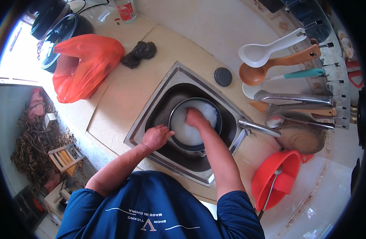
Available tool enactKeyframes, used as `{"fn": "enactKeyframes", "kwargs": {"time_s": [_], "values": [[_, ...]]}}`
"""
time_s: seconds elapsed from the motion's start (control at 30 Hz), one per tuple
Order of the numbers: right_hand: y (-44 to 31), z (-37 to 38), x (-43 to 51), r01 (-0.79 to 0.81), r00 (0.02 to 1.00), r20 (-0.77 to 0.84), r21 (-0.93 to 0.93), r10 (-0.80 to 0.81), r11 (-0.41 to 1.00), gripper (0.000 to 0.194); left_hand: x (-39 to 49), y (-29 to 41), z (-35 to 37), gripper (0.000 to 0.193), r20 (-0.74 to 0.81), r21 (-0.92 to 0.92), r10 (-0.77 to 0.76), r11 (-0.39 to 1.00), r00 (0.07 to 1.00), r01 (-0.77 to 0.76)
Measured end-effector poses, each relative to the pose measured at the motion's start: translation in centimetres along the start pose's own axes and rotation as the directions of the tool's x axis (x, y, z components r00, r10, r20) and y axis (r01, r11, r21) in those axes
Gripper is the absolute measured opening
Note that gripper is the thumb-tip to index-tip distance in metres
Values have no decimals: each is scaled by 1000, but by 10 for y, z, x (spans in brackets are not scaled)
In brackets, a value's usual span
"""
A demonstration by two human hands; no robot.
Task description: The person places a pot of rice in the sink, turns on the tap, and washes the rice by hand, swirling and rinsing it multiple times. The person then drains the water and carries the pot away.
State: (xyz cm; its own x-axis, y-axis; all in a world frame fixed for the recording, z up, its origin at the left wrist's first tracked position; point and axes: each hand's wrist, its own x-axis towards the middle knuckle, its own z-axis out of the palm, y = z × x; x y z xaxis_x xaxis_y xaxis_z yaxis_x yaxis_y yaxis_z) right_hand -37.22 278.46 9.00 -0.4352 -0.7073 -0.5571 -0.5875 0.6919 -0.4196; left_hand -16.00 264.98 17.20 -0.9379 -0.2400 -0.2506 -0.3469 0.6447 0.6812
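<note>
A round dark pot (195, 147) of cloudy whitish water stands inside the stainless steel sink (159, 112). My right hand (196, 116) dips into the water, its fingers hidden under the surface, so whether they hold anything does not show. At the pot's left rim is my left hand (156, 137), its fingertips on or against the edge. White matter, possibly rice, shows faintly in the water near the pot's right side. The metal faucet (259, 127) sits at the sink's right corner, its spout pointing away from the pot.
Left of the sink lie a red plastic bag (90, 65) and dark scouring pads (139, 54). A dark round lid (222, 76) rests behind the sink. Ladles and spatulas hang from a rack (341, 98) on the right, above a red basin (260, 182) with a metal ladle.
</note>
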Motion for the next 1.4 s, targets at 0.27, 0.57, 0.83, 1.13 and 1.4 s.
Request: {"fn": "enactKeyframes", "kwargs": {"time_s": [0.27,0.57,0.83,1.13,1.4], "values": [[47,69,-6,38,962,255,216,-93,976,35,-1,-2,4,38,-8,-18,1,1000,1000,-2],[14,89,-17,-279,958,230,614,171,738,38,-1,-3,5,37,-32,-30,16,999,999,-17],[-37,-20,-3,-166,969,167,-104,182,981,35,-4,-5,1,38,-1,-9,-18,1000,1000,18],[25,1,-16,-127,906,351,-305,235,944,33,-3,-4,3,38,-2,-21,-11,1000,1000,11],[39,84,-12,89,883,462,12,-85,996,34,0,-2,5,36,-4,-15,6,1000,1000,-6]]}}
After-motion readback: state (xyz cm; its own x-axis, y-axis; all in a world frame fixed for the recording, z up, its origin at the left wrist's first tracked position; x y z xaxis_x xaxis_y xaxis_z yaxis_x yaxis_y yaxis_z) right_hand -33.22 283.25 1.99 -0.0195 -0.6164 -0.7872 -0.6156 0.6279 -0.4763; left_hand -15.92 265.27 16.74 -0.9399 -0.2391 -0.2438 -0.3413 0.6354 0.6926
